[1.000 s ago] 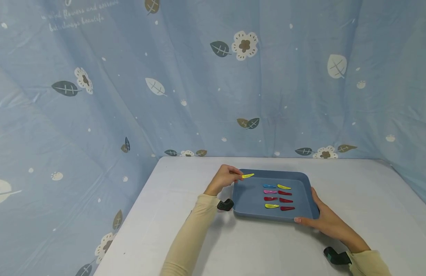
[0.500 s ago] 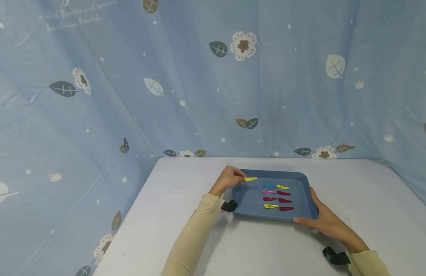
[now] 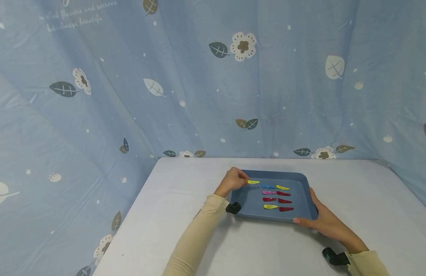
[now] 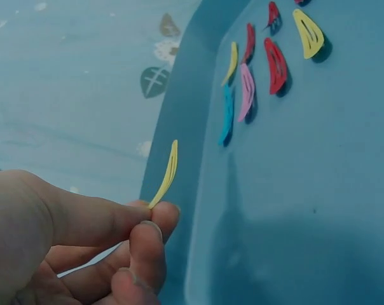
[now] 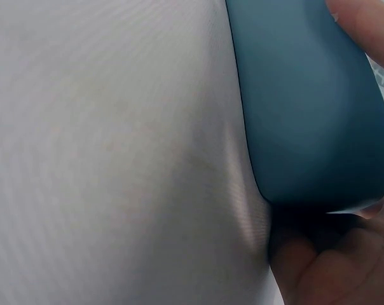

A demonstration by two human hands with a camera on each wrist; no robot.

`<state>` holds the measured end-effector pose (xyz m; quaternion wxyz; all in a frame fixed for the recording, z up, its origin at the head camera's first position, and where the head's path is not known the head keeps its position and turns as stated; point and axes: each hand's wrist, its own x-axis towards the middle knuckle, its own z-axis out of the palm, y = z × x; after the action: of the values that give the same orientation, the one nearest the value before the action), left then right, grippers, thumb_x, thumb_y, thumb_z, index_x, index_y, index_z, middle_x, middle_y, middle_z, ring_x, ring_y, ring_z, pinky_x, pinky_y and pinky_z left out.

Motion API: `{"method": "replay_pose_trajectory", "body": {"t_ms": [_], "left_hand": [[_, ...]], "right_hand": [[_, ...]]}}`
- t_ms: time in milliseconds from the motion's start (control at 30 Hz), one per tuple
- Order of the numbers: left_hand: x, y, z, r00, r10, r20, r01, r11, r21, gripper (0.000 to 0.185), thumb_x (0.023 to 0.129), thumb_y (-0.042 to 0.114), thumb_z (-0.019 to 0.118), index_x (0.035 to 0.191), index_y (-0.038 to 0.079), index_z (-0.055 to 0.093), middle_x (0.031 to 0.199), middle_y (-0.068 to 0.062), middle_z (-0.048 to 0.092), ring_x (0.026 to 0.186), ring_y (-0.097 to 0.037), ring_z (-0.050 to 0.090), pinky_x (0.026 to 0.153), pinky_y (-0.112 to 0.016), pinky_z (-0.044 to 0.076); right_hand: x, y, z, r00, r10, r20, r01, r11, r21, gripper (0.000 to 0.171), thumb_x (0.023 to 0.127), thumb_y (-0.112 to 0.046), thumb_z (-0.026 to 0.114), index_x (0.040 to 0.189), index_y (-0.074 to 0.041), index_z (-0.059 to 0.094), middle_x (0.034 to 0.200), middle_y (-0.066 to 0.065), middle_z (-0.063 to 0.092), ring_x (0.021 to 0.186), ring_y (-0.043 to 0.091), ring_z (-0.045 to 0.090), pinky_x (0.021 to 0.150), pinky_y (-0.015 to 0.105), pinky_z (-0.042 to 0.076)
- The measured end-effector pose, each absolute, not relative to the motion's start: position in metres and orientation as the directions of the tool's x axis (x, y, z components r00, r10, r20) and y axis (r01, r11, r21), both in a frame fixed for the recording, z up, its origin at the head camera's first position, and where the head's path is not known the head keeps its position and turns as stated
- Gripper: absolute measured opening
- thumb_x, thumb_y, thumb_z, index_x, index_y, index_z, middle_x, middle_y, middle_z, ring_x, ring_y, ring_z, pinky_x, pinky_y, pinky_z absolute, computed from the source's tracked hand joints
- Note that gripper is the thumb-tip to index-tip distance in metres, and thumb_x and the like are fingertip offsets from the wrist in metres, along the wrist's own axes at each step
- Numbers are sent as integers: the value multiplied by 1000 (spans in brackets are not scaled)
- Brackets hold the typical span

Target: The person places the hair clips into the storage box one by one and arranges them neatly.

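The yellow clip (image 3: 253, 182) had been carried lower toward the tray (image 3: 251, 200), pinched by the left hand (image 3: 232, 180). Seven clips (image 3: 276, 197) were laid inside; the right hand (image 3: 323, 218) gripped the tray's corner.

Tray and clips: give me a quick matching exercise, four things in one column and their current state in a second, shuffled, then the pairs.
Things:
1. left hand
2. right hand
3. pink clip
4. tray

States:
A. lies flat among the other clips
B. grips the tray's near right corner
C. rests on the white table
D. pinches a yellow clip by its end

Pairs: 1-D, 2-B, 3-A, 4-C
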<state>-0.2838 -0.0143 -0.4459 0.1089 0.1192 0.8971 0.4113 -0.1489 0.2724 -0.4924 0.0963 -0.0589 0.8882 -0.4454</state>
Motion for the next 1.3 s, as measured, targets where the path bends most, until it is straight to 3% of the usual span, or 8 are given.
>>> {"method": "replay_pose_trajectory", "body": {"t_ms": [267,733,1033,1300], "left_hand": [[-283,-7,-449,-958,278,-74,157,719,677,9,72,9,59,77,9,66,59,9,59,54,-5,54,47,-23,42],[-278,0,-447,-956,288,-59,194,771,606,10,72,5,57,76,6,67,65,4,60,55,-6,52,48,-20,41],[-275,3,-446,-958,282,-61,198,795,574,8,72,7,59,73,7,67,60,5,59,54,-7,51,48,-21,40],[-276,3,-450,-958,279,-69,195,809,555,9,73,9,59,73,9,68,62,7,59,55,-7,51,47,-21,40]], "right_hand": [[-149,274,-493,-975,-199,-102,-38,597,-802,101,71,-38,62,127,-29,-22,138,7,-11,122,37,3,84,59,19],[-147,271,-491,-976,-191,-105,-33,608,-794,101,71,-38,62,124,-34,-23,138,10,-10,122,38,5,83,59,20],[-148,272,-493,-976,-193,-100,-37,600,-799,103,71,-38,63,128,-26,-22,138,9,-11,122,37,4,84,59,18],[-147,274,-494,-976,-200,-92,-48,600,-798,100,72,-37,62,125,-33,-23,138,8,-11,122,38,4,83,59,22]]}}
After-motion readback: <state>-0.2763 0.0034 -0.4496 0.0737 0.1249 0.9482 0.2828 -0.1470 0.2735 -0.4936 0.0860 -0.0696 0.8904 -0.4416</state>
